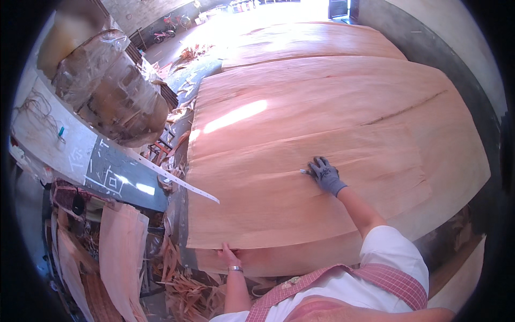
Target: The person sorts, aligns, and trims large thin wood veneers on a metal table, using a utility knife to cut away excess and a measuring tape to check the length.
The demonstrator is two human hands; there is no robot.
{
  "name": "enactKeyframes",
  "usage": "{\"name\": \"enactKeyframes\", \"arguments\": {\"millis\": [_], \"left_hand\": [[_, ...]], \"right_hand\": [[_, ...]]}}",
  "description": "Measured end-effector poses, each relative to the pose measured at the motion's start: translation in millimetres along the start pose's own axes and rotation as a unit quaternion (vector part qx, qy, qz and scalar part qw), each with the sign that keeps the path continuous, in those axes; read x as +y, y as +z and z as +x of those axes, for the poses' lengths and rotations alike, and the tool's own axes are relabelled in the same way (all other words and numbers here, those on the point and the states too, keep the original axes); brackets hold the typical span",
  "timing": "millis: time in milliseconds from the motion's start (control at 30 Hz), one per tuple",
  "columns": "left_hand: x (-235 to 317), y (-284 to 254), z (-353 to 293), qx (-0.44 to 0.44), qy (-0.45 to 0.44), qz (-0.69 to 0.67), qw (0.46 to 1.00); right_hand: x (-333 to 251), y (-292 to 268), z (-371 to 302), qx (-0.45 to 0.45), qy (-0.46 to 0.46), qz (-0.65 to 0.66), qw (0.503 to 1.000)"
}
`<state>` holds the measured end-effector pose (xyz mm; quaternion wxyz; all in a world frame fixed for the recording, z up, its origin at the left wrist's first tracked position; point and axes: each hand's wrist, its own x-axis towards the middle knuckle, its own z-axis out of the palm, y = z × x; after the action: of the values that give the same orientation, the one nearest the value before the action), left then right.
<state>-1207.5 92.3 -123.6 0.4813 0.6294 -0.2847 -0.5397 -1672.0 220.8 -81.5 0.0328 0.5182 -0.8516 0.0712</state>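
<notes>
A large stack of thin, light-brown wood veneer sheets (pixel 268 204) spreads out before me. At its near left edge is my left hand (pixel 229 257), bare, with a bracelet at the wrist. Its fingers close on the border of the top veneer sheet, partly hidden below it. My right hand (pixel 325 176), in a grey glove, rests on the middle of the sheet with its fingers bent. A small pale piece sticks out by its thumb, too small to name. Beyond the right hand, a dark split (pixel 402 109) runs across the veneer.
A white strip with holes (pixel 188 187) reaches over the stack's left edge from a grey-and-white table (pixel 129 174). Behind that table stands a bulky plastic-wrapped brown object (pixel 115 96). Veneer scraps (pixel 188 292) litter the lower left. Another veneer stack (pixel 311 43) lies farther back.
</notes>
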Motion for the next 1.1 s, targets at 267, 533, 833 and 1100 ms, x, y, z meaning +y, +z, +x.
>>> {"name": "enactKeyframes", "arguments": {"millis": [267,533,833,1100], "left_hand": [[24,0,-12,-0.011,-0.021,-0.003,1.0],[59,23,-7,-0.059,-0.033,-0.018,0.998],[65,29,-10,-0.05,-0.034,-0.021,0.998],[53,16,-10,-0.019,-0.04,-0.035,0.998]], "right_hand": [[-38,-54,-116,-0.065,-0.095,0.13,0.985],[-15,-76,-228,-0.155,-0.025,0.056,0.986],[12,-60,-259,-0.124,0.003,0.034,0.992],[18,-64,-259,-0.114,0.019,0.018,0.993]]}}
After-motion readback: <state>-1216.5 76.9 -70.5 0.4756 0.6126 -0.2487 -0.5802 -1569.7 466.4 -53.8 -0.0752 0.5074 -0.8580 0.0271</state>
